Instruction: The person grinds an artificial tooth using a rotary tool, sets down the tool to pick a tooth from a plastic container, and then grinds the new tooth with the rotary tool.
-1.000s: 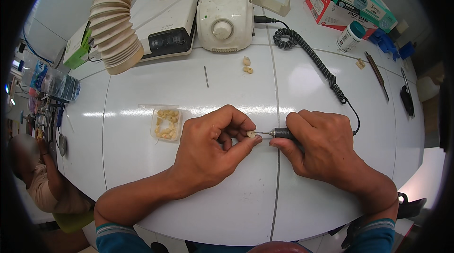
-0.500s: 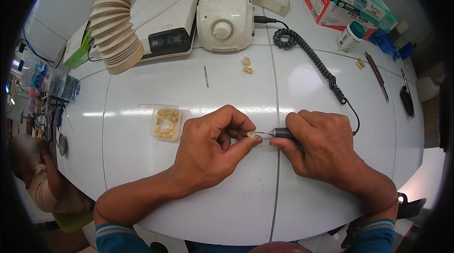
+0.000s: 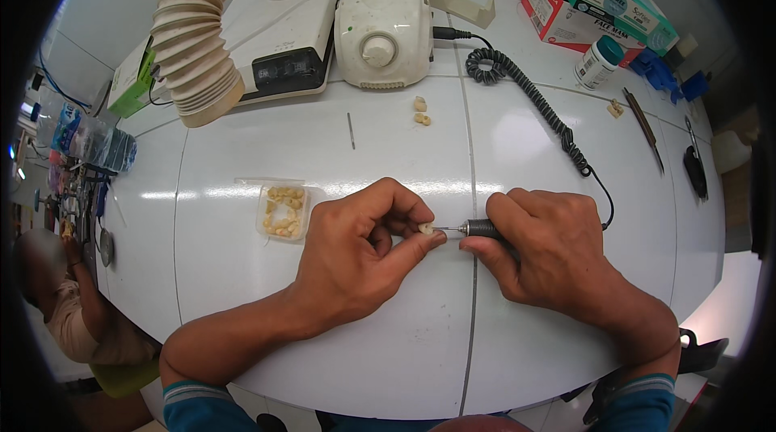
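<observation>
Between thumb and fingertips, my left hand (image 3: 356, 250) pinches a small cream dental crown (image 3: 425, 228). My right hand (image 3: 546, 250) is wrapped round a black rotary handpiece (image 3: 482, 227), which lies level and points left. Its thin metal bur (image 3: 449, 227) reaches to the crown; whether the tip touches or enters it is too small to tell. Left of my left hand stands a clear plastic box (image 3: 261, 218) with several yellowish crowns in it. A few more crowns (image 3: 421, 119) lie farther back on the white tiled table (image 3: 388, 359).
A white control unit (image 3: 384, 32) with a knob and burs on top stands at the back, a coiled black cord (image 3: 537, 96) leading to the handpiece. Beside it are a ribbed suction hose (image 3: 194, 44), a loose bur (image 3: 351, 130), a white jar (image 3: 598, 64) and knives (image 3: 644, 131). A person sits far left.
My left hand and the crown have shifted very slightly left. The handpiece has barely moved with them, and both grips stay the same.
</observation>
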Action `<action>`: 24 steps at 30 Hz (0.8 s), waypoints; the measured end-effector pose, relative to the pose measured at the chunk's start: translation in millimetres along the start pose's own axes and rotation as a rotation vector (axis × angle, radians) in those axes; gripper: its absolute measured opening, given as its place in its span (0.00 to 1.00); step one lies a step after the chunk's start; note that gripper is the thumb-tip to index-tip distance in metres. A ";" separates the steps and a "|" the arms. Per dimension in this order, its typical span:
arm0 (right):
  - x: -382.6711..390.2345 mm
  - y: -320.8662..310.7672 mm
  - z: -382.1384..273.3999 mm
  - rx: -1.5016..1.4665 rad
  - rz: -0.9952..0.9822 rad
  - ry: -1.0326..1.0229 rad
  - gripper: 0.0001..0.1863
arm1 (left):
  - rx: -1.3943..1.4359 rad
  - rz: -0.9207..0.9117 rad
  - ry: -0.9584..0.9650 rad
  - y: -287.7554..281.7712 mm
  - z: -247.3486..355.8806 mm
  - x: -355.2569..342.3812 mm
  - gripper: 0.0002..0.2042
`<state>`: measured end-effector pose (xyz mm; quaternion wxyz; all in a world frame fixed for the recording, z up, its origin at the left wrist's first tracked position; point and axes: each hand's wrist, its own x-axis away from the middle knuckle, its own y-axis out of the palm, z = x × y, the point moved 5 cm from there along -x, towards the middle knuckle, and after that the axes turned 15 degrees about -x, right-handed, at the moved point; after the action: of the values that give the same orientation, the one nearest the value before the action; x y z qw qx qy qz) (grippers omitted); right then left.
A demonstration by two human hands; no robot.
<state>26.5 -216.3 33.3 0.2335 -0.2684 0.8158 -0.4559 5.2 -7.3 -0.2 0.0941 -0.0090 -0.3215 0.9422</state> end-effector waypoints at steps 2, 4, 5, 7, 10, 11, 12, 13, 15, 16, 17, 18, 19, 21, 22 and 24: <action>0.1 -0.1 0.8 0.007 0.005 0.017 0.24 | 0.001 -0.007 0.003 -0.7 2.8 0.2 0.10; 0.0 0.0 0.3 0.000 0.005 -0.017 0.24 | 0.002 -0.016 0.005 -0.4 2.9 0.2 0.10; 0.2 0.3 -0.2 0.000 0.004 -0.017 0.24 | 0.008 -0.015 -0.009 -0.6 1.4 -0.1 0.10; 0.2 0.0 -0.3 0.006 0.023 0.009 0.24 | 0.015 -0.015 -0.024 -0.7 0.7 0.4 0.10; 0.2 0.9 1.2 0.007 -0.001 -0.018 0.24 | -0.008 -0.014 0.009 -0.3 2.5 0.1 0.11; 0.2 1.1 0.7 0.007 -0.001 -0.018 0.24 | -0.003 -0.011 0.011 0.2 1.3 -0.1 0.11; 0.3 1.3 0.4 0.016 0.002 -0.008 0.24 | 0.001 -0.008 0.012 0.3 0.8 -0.1 0.11; 0.3 1.3 0.5 0.024 0.006 0.002 0.24 | 0.001 -0.008 0.012 -0.3 1.4 0.0 0.11; 0.5 0.9 1.2 0.013 0.000 -0.011 0.24 | -0.021 -0.019 0.018 -0.5 3.0 0.6 0.10; 0.6 0.9 1.1 0.001 -0.006 -0.024 0.23 | -0.021 -0.020 0.018 -0.1 2.6 0.6 0.10; 0.5 0.8 0.4 0.000 -0.006 -0.024 0.23 | -0.016 -0.018 0.018 0.2 1.7 0.8 0.10; 0.6 0.6 0.0 0.008 -0.001 -0.014 0.23 | -0.011 -0.016 0.019 0.3 1.1 1.0 0.11; 0.5 0.3 -0.1 0.016 0.004 -0.004 0.23 | -0.011 -0.016 0.018 0.0 1.1 1.3 0.11; 0.3 0.2 0.8 0.013 0.000 -0.010 0.23 | -0.029 -0.020 0.020 0.0 1.7 1.2 0.10; 0.3 0.3 1.0 0.010 -0.004 -0.014 0.23 | -0.029 -0.019 0.020 -0.4 2.2 0.9 0.10; 0.2 0.0 0.2 0.010 -0.005 -0.006 0.23 | -0.024 -0.014 0.027 -1.4 3.0 0.8 0.09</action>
<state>26.5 -216.6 33.1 0.2362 -0.2705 0.8122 -0.4597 4.4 -7.9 3.1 0.1048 -0.0206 -0.3316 0.9374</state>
